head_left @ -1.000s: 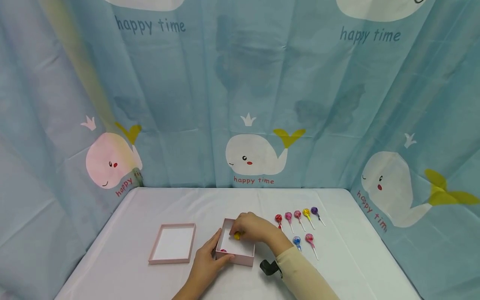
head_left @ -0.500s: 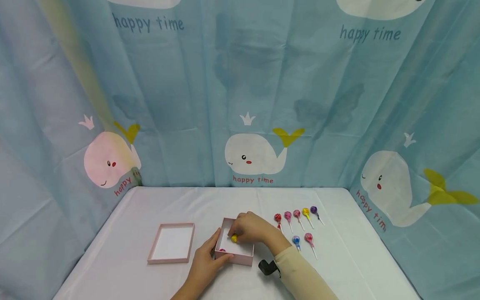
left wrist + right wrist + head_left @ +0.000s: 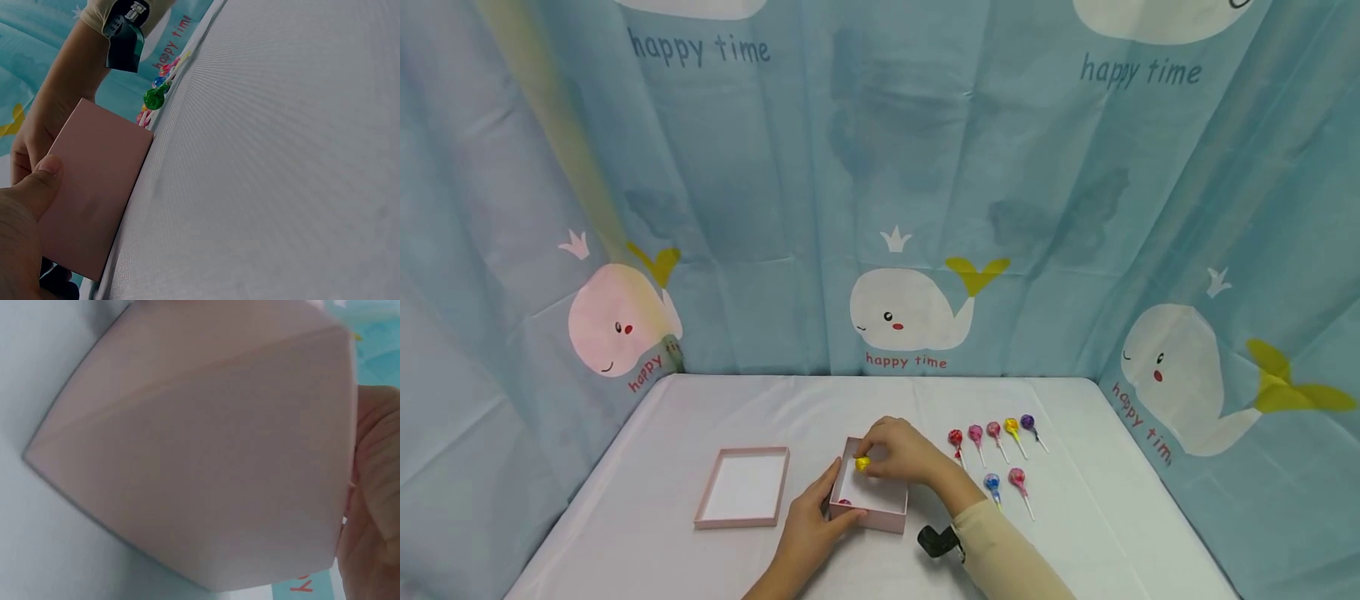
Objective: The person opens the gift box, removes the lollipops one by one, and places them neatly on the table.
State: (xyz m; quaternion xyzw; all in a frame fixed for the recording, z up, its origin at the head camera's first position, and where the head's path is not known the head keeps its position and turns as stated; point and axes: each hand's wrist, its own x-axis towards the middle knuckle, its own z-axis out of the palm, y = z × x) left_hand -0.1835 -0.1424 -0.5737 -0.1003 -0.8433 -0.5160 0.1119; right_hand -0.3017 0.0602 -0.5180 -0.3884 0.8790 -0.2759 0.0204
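In the head view my left hand (image 3: 811,517) grips the left and front sides of a pink open-topped box (image 3: 883,522). My right hand (image 3: 898,450) is over the box, pinching a yellow-wrapped lollipop (image 3: 862,463); its stick is hidden. A small red-pink wrapped candy (image 3: 845,502) shows at the box's near left corner. In the left wrist view my left thumb presses the box's pink side (image 3: 97,187). The same box (image 3: 206,475) fills most of the right wrist view, with my right hand (image 3: 378,487) partly visible at its edge.
A shallow pink lid (image 3: 736,524) lies left of the box. Several lollipops lie to the right, among them purple (image 3: 1027,422), red (image 3: 955,437) and blue (image 3: 992,482). A green lollipop (image 3: 154,99) shows in the left wrist view. A black wrist device (image 3: 936,542) hangs below my right sleeve.
My right hand has shifted slightly left and up inside the box with the yellow lollipop, which now shows more fully. My left hand keeps its grip on the box.
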